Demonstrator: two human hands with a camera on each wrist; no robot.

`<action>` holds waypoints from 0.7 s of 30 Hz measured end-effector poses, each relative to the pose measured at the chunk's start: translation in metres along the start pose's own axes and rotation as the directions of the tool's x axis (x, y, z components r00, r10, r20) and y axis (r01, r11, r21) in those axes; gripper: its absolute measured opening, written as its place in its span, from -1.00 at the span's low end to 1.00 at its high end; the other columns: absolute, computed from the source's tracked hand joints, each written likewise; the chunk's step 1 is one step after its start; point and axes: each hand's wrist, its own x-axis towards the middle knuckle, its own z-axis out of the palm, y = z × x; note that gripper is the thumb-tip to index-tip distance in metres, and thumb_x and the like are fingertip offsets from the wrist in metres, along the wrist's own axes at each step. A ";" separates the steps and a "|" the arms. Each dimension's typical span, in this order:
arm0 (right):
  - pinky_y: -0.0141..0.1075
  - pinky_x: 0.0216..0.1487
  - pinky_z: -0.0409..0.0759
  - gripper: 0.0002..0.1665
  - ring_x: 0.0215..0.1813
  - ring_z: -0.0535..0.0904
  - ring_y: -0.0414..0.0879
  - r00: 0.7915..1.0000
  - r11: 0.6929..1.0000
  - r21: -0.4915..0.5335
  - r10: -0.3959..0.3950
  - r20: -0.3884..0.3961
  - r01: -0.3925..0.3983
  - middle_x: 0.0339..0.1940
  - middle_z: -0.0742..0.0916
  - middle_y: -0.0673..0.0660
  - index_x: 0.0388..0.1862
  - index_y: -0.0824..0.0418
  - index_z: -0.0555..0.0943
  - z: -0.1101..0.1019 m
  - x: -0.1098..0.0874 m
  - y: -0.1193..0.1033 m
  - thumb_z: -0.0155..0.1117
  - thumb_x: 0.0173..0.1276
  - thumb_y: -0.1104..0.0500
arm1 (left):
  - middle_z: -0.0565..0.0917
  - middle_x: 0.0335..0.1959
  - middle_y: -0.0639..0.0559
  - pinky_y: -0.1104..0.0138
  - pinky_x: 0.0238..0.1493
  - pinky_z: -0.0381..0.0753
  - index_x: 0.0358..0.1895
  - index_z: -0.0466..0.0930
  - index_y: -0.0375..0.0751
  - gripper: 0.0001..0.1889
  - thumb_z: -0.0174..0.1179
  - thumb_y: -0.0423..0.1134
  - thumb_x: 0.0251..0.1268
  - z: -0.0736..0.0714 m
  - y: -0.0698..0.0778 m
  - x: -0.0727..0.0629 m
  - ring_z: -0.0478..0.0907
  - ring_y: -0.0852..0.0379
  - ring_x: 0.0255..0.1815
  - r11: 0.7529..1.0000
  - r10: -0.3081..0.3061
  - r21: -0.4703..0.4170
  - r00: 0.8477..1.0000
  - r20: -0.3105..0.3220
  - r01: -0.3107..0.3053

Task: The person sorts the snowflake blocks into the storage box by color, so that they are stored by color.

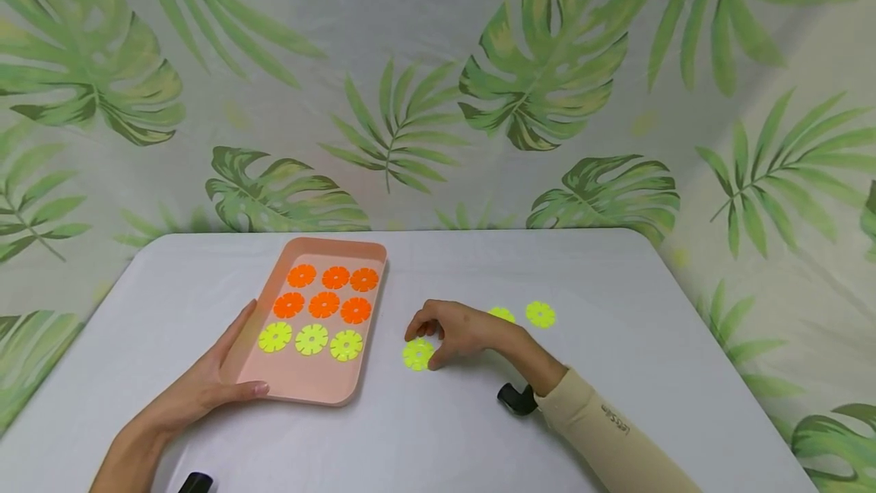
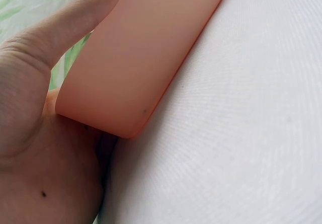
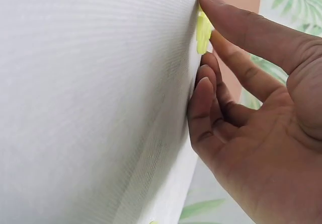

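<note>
At the near left corner of a pink tray (image 1: 304, 383), my left hand (image 1: 201, 383) grips the rim, its thumb along the front edge and its fingers along the left side. In the left wrist view the tray's outer wall (image 2: 151, 48) lies against the palm. Inside the tray are several orange notched discs (image 1: 324, 304) in two rows, with a row of three yellow-green discs (image 1: 311, 339) nearer me. Right of the tray, my right hand (image 1: 465, 329) pinches a yellow-green notched disc (image 1: 416, 356) between thumb and index finger, close over the table; the other fingers curl inward.
Two more yellow-green discs lie beyond my right wrist, one fully visible (image 1: 541, 314) and one partly hidden (image 1: 501, 313) by the forearm. A black piece (image 1: 515, 399) shows beside the right sleeve. A leaf-patterned cloth (image 1: 404, 120) hangs behind the white table (image 1: 438, 447).
</note>
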 end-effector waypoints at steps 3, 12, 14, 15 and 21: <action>-0.43 0.01 0.50 -0.50 -0.01 0.52 -0.11 1.000 1.000 -0.004 0.002 -0.002 -0.002 0.00 0.66 0.04 0.07 0.13 0.72 0.000 -0.001 0.001 0.66 0.12 0.30 | -0.25 0.78 -0.06 0.05 0.32 0.08 0.66 -0.35 0.59 0.24 0.46 -0.19 0.20 0.000 0.001 0.000 0.03 0.11 0.42 1.000 0.008 0.000 1.000 -0.001 -0.008; -0.40 -0.04 0.52 -0.48 -0.07 0.53 -0.07 1.000 0.999 0.027 -0.025 -0.010 0.025 -0.15 0.65 0.01 -0.01 0.10 0.63 0.000 0.000 0.003 0.66 0.08 0.34 | -0.25 0.77 -0.11 -0.13 0.36 0.06 0.66 -0.36 0.58 0.25 0.47 -0.17 0.18 0.001 0.002 0.001 0.00 -0.09 0.46 1.000 0.011 0.012 1.000 -0.008 -0.011; -0.41 -0.09 0.51 -0.48 -0.11 0.54 -0.06 1.000 0.999 0.030 -0.026 -0.010 0.027 -0.19 0.65 0.03 0.00 0.09 0.64 0.000 0.000 0.003 0.65 0.09 0.34 | -0.25 0.77 -0.11 -0.15 0.37 0.05 0.66 -0.36 0.58 0.26 0.47 -0.17 0.18 0.001 0.003 0.001 -0.01 -0.12 0.46 1.000 0.008 0.010 1.000 -0.007 -0.007; -0.41 -0.11 0.52 -0.49 -0.13 0.54 -0.06 0.999 0.999 0.031 -0.031 -0.010 0.031 -0.20 0.65 0.04 0.01 0.09 0.64 0.000 0.000 0.003 0.65 0.10 0.34 | -0.26 0.77 -0.12 -0.15 0.36 0.05 0.66 -0.36 0.58 0.26 0.47 -0.17 0.18 0.001 0.003 0.001 -0.01 -0.13 0.46 1.000 0.004 0.010 1.000 -0.006 -0.004; -0.42 -0.13 0.54 -0.54 -0.20 0.53 -0.13 0.999 0.998 0.049 -0.038 -0.023 0.039 -0.22 0.66 0.08 0.02 0.07 0.69 -0.002 0.001 0.002 0.61 0.16 0.35 | -0.26 0.77 -0.13 -0.16 0.37 0.06 0.66 -0.38 0.58 0.26 0.47 -0.16 0.18 0.001 0.002 0.001 -0.01 -0.15 0.46 1.000 -0.009 0.003 1.000 -0.004 0.009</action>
